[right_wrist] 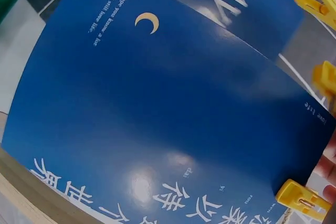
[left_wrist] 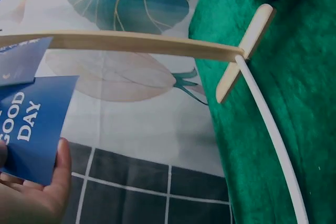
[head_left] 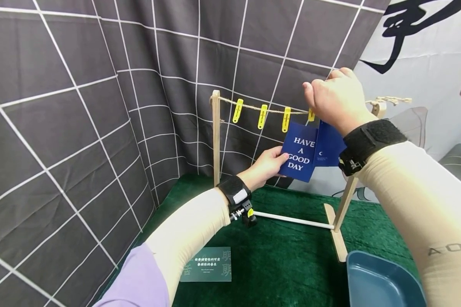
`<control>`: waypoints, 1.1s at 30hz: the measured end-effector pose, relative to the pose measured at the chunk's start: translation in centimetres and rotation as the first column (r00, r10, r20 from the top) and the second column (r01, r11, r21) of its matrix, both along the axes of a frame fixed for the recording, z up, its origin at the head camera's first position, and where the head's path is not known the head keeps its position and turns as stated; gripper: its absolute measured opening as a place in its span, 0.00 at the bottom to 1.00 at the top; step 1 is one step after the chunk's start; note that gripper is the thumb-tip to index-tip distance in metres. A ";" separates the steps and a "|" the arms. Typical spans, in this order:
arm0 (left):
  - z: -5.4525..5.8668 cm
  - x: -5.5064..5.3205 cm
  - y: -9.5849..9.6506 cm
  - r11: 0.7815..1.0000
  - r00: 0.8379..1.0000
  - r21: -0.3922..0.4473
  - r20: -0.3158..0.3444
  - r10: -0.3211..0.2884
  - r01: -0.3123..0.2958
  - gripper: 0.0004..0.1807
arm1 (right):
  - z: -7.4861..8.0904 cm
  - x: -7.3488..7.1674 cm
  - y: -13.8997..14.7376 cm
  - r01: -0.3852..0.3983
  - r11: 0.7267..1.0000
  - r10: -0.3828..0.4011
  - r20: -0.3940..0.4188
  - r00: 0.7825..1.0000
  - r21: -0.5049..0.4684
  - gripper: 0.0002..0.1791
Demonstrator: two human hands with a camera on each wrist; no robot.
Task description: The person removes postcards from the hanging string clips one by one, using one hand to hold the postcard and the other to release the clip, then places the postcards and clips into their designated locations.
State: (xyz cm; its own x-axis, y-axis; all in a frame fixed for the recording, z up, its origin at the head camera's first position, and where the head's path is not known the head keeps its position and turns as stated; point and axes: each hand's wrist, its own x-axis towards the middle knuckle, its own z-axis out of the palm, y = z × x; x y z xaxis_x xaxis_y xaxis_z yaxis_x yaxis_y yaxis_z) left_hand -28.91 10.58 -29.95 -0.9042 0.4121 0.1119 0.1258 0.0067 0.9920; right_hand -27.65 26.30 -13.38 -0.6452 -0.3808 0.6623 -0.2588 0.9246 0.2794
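My left hand [head_left: 266, 166] pinches the lower left edge of a blue card [head_left: 299, 155] printed "HAVE A GOOD DAY". That card overlaps a second blue card [right_wrist: 173, 98] bearing a yellow moon. A yellow clothespin [right_wrist: 303, 201] grips the moon card near a corner. Up at the twine, my right hand [head_left: 336, 96] has its fingers curled, with fingertips close to that card's edge and clothespin; I cannot tell what it grips. Another yellow clothespin [head_left: 311, 115] shows just beside this hand, partly covered by it. Several more clothespins [head_left: 262, 117] hang along the twine [head_left: 249, 105] to the left.
The twine spans a wooden stand with a left post [head_left: 216, 136], a right post [head_left: 349, 200] and a white crossbar [head_left: 292, 219]. A pale green card [head_left: 211, 273] lies on the green cloth [head_left: 276, 256]. At front right stands a blue bin [head_left: 384, 260]; gridded dark fabric [head_left: 157, 119] hangs behind.
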 end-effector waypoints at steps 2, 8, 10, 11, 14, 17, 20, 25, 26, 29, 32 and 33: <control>-0.3 -0.1 -0.4 0.999 1.000 -0.033 -0.007 0.016 -0.017 0.14 | 0.1 0.1 -0.2 -0.009 1.000 0.009 0.024 1.000 0.008 0.31; -0.6 -0.3 -1.8 0.994 0.999 -0.102 -0.017 0.040 -0.041 0.14 | 0.5 0.5 -0.4 0.017 1.000 -0.019 0.100 0.995 0.024 0.31; -0.7 -0.4 -2.3 0.990 0.999 -0.134 -0.013 0.034 -0.035 0.14 | 0.6 0.5 -0.4 0.023 0.999 -0.025 0.109 0.994 0.023 0.31; -0.8 -0.4 -2.5 0.988 0.999 -0.152 -0.012 0.031 -0.033 0.14 | 0.6 0.6 -0.4 0.018 1.000 -0.020 0.104 0.994 0.020 0.31; -1.1 -0.6 -3.3 0.978 1.000 -0.206 -0.014 0.020 -0.022 0.13 | 0.7 0.7 -0.2 -0.017 1.000 0.016 0.060 0.998 0.014 0.29; -1.3 -0.7 -4.1 0.966 1.000 -0.258 -0.018 0.008 -0.012 0.12 | 0.9 0.8 0.0 -0.052 0.999 0.052 0.017 0.999 0.011 0.28; -1.6 -0.7 -4.9 0.947 1.000 -0.322 -0.016 -0.005 0.000 0.12 | 1.2 0.9 0.3 -0.051 0.999 0.051 0.010 0.999 0.012 0.27; -2.1 -0.8 -6.5 0.914 0.999 -0.404 -0.040 -0.036 0.017 0.12 | 1.4 1.2 0.9 -0.024 1.000 0.024 0.016 1.000 0.007 0.26; -2.2 -0.8 -6.8 0.911 0.998 -0.412 -0.046 -0.044 0.021 0.12 | 1.3 1.3 1.1 -0.031 0.999 0.031 0.003 1.000 0.006 0.26; -2.6 -0.8 -7.8 0.898 0.997 -0.439 -0.055 -0.061 0.030 0.12 | 1.1 1.5 1.5 -0.064 0.998 0.065 -0.039 0.997 0.005 0.25; -3.2 -0.9 -9.1 0.868 0.992 -0.497 -0.091 -0.084 0.028 0.11 | 1.0 1.7 1.7 -0.095 0.995 0.095 -0.077 0.992 0.012 0.25; -3.4 -0.9 -9.6 0.850 0.989 -0.525 -0.110 -0.095 0.023 0.11 | 1.0 1.7 1.8 -0.098 0.995 0.099 -0.083 0.992 0.016 0.25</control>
State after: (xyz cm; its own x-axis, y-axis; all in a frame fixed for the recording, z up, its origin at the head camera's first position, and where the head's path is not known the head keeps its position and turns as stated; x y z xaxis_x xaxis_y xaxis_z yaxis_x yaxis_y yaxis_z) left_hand -29.84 0.96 -33.38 -0.8690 0.4943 -0.0229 0.2668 0.5070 0.8196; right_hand -25.93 28.11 -12.35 -0.5468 -0.4474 0.7077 -0.3235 0.8925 0.3144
